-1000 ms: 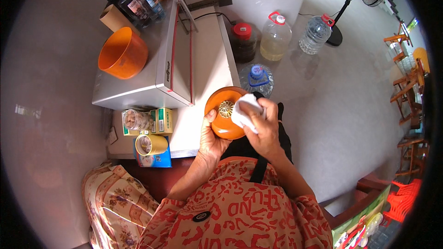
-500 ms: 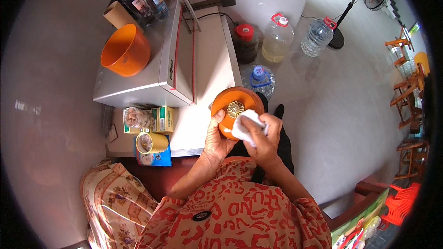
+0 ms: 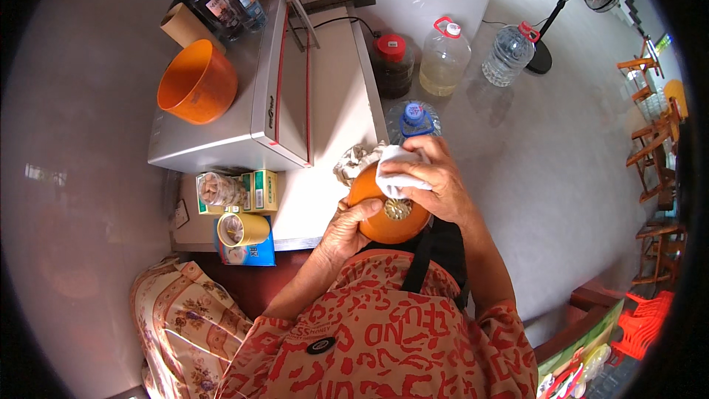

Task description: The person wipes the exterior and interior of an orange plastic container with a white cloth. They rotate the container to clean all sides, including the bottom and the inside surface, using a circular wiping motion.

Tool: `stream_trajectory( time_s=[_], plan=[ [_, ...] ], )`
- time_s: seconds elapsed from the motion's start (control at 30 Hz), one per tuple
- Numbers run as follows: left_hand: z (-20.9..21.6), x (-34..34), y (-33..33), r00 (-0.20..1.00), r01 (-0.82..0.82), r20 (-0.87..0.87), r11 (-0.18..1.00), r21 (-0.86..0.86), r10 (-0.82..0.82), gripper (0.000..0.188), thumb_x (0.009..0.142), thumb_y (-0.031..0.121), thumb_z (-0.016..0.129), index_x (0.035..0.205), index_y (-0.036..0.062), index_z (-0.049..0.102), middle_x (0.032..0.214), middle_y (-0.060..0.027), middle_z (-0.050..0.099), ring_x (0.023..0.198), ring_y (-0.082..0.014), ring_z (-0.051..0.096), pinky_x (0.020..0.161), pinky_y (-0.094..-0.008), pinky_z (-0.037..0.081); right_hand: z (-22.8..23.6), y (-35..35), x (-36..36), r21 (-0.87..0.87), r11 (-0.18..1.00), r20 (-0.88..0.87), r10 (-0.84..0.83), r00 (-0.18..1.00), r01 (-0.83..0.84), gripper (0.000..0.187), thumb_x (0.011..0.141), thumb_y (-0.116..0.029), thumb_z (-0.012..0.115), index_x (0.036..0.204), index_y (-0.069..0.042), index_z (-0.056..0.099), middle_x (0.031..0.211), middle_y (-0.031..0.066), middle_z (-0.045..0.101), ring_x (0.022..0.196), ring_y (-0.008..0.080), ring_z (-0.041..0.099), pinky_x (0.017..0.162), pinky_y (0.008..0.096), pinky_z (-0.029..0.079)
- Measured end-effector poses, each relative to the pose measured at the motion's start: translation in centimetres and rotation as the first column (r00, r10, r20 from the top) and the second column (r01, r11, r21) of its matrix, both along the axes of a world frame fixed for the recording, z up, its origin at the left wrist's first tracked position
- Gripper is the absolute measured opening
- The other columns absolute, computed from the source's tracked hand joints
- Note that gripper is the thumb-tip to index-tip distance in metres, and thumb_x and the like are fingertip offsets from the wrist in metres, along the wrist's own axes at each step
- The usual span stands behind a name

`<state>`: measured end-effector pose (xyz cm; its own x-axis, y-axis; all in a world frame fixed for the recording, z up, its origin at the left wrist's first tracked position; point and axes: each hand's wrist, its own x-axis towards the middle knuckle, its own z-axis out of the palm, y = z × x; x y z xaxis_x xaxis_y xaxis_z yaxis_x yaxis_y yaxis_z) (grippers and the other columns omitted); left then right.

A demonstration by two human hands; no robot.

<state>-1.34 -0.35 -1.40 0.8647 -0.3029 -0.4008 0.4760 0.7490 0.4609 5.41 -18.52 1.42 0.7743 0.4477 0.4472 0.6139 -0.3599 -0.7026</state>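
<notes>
Orange lid (image 3: 388, 226): being held up before the person's body, near the right edge of the worktop (image 3: 336, 103), its gold flower-shaped knob (image 3: 397, 209) facing up.
Left hand (image 3: 343, 230): is gripping the lid's left side, partly closed, the thumb lying on top close by the knob; the other fingers are mostly hiding from view.
Right hand (image 3: 443, 181): is curling its fingers round a folded white cloth (image 3: 399, 170) and pressing it to the lid's far side, beyond the knob.
Crumpled whitish material (image 3: 353, 165): is lying by the worktop's right edge, just beyond the lid; cannot tell whether cloth or plastic.
Silver appliance (image 3: 221, 129): is standing toward the worktop's left edge, carrying an orange pot (image 3: 199, 83) near its own left edge.
Near left corner of the worktop: a jar (image 3: 219, 188) is sitting beside green-and-yellow boxes (image 3: 262, 191); a yellow canister (image 3: 255, 229) is resting on a blue packet (image 3: 260, 253) at the near edge.
Floor past the worktop's right edge: a blue-handled bottle (image 3: 415, 120) is standing nearest the right hand, a dark red-lidded jug (image 3: 394, 75) behind it.
</notes>
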Motion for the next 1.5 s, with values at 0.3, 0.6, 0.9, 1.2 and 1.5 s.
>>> stream_trajectory(
  time_s=[0.3,0.6,0.9,1.2,1.5],
  plan=[
    [0.3,-0.4,0.2,0.988,0.092,0.109,0.988,0.122,-0.106,0.038,0.076,-0.001,0.072,0.112,0.003,0.061,0.104,-0.0082,0.065,0.1,-0.0198,0.062,0.091,-0.038,0.052,1.4,1.2,0.0,-0.155,0.984,0.025,0.091,0.996,-0.086,0.026,0.074,-0.022,0.07,0.1,-0.018,0.07,0.105,0.0032,0.055,0.102,0.0256,0.048,0.088,0.0368,0.044],
    [0.3,-0.5,0.2,0.984,0.091,0.146,0.99,0.112,-0.107,0.042,0.075,0.001,0.073,0.116,0.0008,0.059,0.108,-0.011,0.065,0.099,-0.0199,0.063,0.091,-0.0387,0.051,-1.3,-1.9,-1.3,0.227,0.974,-0.343,0.096,0.934,-0.017,0.031,0.085,-0.014,0.06,0.114,-0.007,0.063,0.104,0.0116,0.057,0.096,0.0235,0.057,0.082,0.0325,0.046],
    [0.7,-0.5,0.8,0.963,0.053,0.239,0.96,0.275,-0.122,0.038,0.074,0.0,0.073,0.11,0.0004,0.063,0.101,-0.0086,0.068,0.093,-0.016,0.064,0.087,-0.0325,0.052,-1.3,-2.2,-2.0,0.303,0.952,-0.321,0.067,0.945,0.035,0.037,0.078,-0.008,0.067,0.115,-0.009,0.064,0.105,0.0108,0.056,0.096,0.0235,0.056,0.084,0.0328,0.046],
    [2.5,-0.3,1.0,0.929,0.029,0.292,0.831,0.555,-0.227,0.032,0.067,0.004,0.079,0.097,0.0037,0.068,0.091,-0.0028,0.069,0.086,-0.0107,0.063,0.08,-0.0268,0.051,3.8,2.3,-3.0,-0.131,0.991,0.137,0.038,0.99,-0.02,0.046,0.06,-0.013,0.077,0.105,-0.018,0.069,0.109,0.0054,0.054,0.101,0.0281,0.048,0.086,0.039,0.047],
    [1.9,-0.4,0.6,0.909,0.003,0.342,0.823,0.568,-0.239,0.03,0.073,-0.001,0.074,0.103,0.0003,0.067,0.094,-0.0032,0.068,0.083,-0.0084,0.062,0.078,-0.0251,0.052,-0.5,-0.2,-1.6,0.233,0.972,-0.053,0.04,0.998,-0.027,0.041,0.071,-0.008,0.07,0.112,-0.013,0.066,0.101,0.0102,0.056,0.093,0.0253,0.056,0.081,0.034,0.047]
  ],
)
